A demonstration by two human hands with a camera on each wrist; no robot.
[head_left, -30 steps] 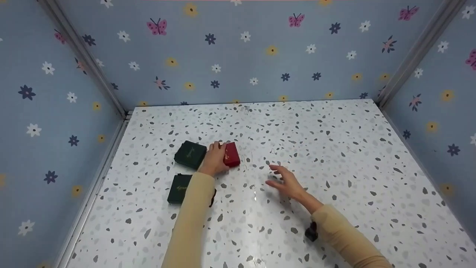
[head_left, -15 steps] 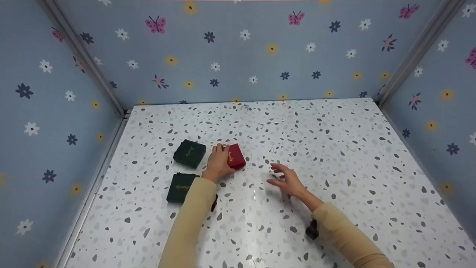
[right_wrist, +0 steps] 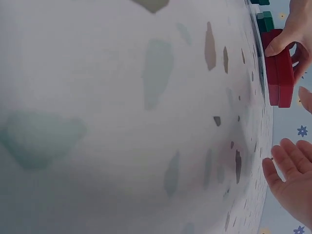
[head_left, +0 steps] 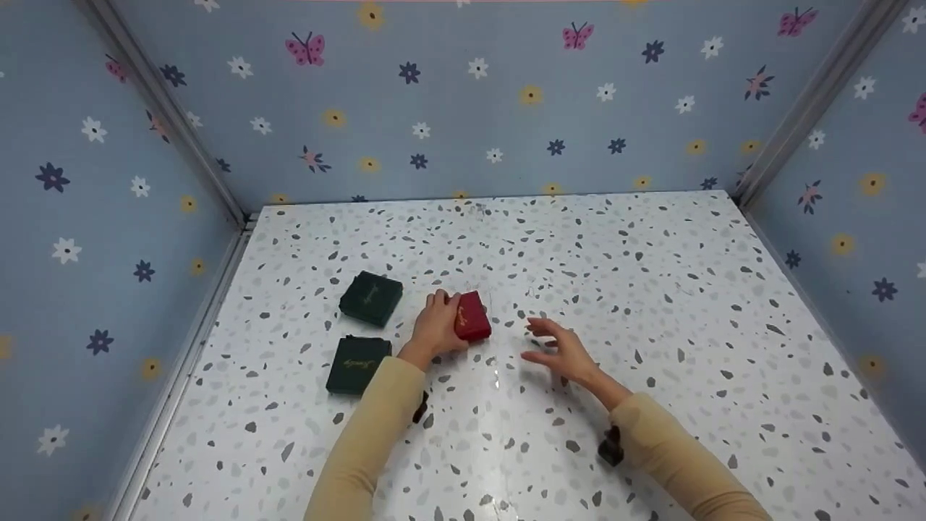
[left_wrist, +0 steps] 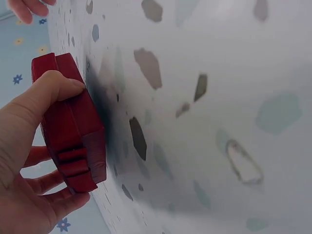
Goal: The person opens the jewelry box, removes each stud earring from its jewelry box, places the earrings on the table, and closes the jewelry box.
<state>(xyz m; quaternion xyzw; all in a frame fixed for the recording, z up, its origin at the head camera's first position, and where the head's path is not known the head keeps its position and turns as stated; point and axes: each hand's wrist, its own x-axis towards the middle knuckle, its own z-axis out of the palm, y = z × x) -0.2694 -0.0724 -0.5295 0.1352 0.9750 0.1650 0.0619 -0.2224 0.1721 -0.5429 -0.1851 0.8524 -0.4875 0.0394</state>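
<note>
My left hand grips a small red jewelry box with gold script on its lid. In the left wrist view, the thumb presses one side of the red jewelry box and the fingers curl round the other. A shadow lies along its underside; whether it fully clears the table I cannot tell. To the right, my right hand hovers apart from it, fingers spread and holding nothing. Two dark green jewelry boxes with gold script lie at left, one farther back and one nearer, beside the left forearm.
The speckled white tabletop stretches under everything. Blue panels with flowers and butterflies stand at the back and both sides. Metal strips run along the corners. A dark device sits at the right wrist.
The left hand has moved right and a little nearer with the red jewelry box, away from the green ones. My right hand has barely shifted.
</note>
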